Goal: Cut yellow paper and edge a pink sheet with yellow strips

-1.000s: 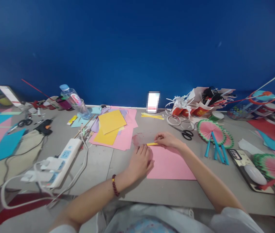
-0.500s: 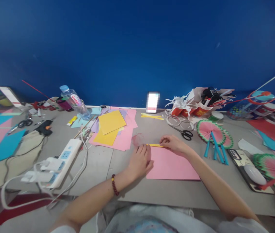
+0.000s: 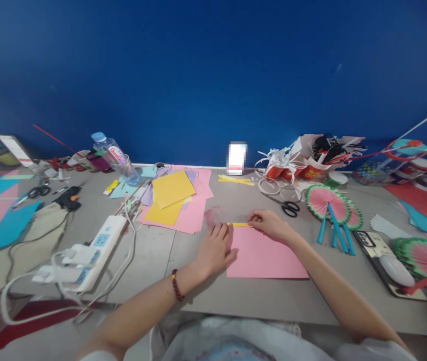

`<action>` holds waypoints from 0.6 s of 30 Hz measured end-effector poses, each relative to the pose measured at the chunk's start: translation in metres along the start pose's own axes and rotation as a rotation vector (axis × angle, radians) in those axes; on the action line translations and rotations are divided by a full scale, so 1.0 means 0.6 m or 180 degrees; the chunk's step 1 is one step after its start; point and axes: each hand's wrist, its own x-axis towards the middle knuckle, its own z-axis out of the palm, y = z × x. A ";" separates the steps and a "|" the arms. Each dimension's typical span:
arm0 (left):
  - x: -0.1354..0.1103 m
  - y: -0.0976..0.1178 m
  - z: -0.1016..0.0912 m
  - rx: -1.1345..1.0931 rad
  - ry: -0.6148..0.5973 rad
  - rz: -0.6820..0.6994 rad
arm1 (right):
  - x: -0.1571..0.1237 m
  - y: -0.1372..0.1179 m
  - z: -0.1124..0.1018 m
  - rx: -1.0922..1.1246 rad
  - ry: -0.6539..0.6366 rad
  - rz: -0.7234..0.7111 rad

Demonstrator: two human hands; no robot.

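Observation:
A pink paper sheet lies flat on the table before me, with a narrow yellow paper strip along its far edge. My left hand rests palm down by the sheet's left edge, fingers stretched out and their tips at the strip's left end. At the other end, the fingers of my right hand are pinched together on the strip. Part of the strip is hidden beneath the fingers of both hands.
Yellow sheets lie on pink paper at the left, near a power strip with cables. Behind are several yellow strips. To the right are scissors, paper fans and a phone under a mouse.
Both hands stay nearly still on the yellow strip. The pink sheet shows only a very slight shift to the left.

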 end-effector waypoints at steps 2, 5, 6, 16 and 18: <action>0.000 0.000 0.000 0.0003 0.0000 -0.0004 | 0.001 -0.001 -0.001 0.0025 -0.0028 0.0041; 0.000 -0.001 0.002 -0.0018 0.0023 0.0002 | 0.001 -0.002 -0.001 0.0017 -0.0018 0.0037; 0.000 -0.002 0.003 -0.0033 0.0042 0.0006 | 0.002 -0.002 -0.001 0.0006 -0.0022 0.0032; 0.000 -0.001 0.002 -0.0017 0.0026 -0.0019 | 0.008 0.002 0.002 -0.0045 -0.0036 0.0049; 0.001 -0.001 0.002 0.0003 0.0019 -0.0018 | 0.006 -0.002 0.001 -0.0083 -0.0048 0.0059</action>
